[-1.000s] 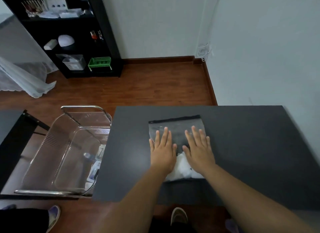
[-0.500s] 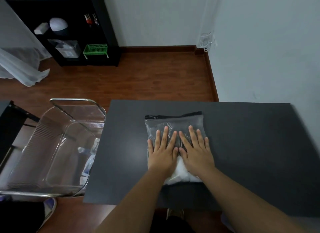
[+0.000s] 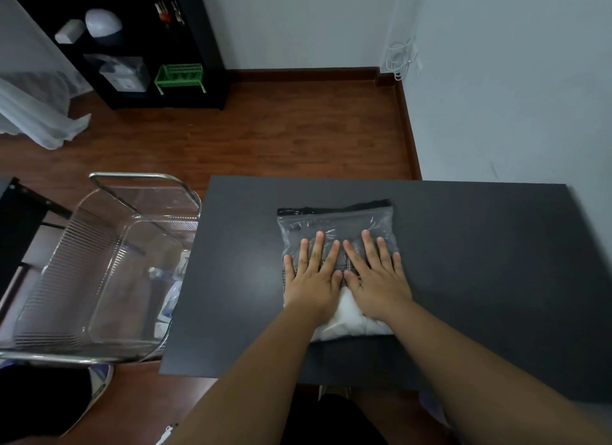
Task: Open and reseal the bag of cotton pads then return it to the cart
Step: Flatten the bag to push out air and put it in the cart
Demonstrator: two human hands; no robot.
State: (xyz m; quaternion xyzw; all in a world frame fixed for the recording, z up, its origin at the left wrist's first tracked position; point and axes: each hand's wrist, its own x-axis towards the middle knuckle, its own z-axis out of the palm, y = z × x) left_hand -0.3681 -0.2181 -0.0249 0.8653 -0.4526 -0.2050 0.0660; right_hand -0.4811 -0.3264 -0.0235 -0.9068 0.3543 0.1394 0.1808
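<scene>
A clear plastic bag [image 3: 334, 224] with a black zip strip along its far edge lies flat on the dark table [image 3: 480, 262]. White cotton pads [image 3: 351, 322] fill its near half. My left hand [image 3: 311, 275] and my right hand [image 3: 376, 274] rest palm down, side by side, on the middle of the bag, fingers spread and pointing toward the zip strip. Both thumbs nearly touch. Neither hand grips the bag. The clear cart basket [image 3: 99, 265] with a metal frame stands to the left of the table.
Inside the cart's lower level lie some packaged items [image 3: 172, 298]. A black shelf unit [image 3: 139, 43] with a green basket [image 3: 178, 75] stands far left on the wooden floor. White cables [image 3: 399, 58] hang in the wall corner. A shoe [image 3: 99, 381] shows at lower left.
My two hands have slid closer together on the bag, from slightly apart to thumbs almost touching. The bag stays flat in place; the camera tilted a little.
</scene>
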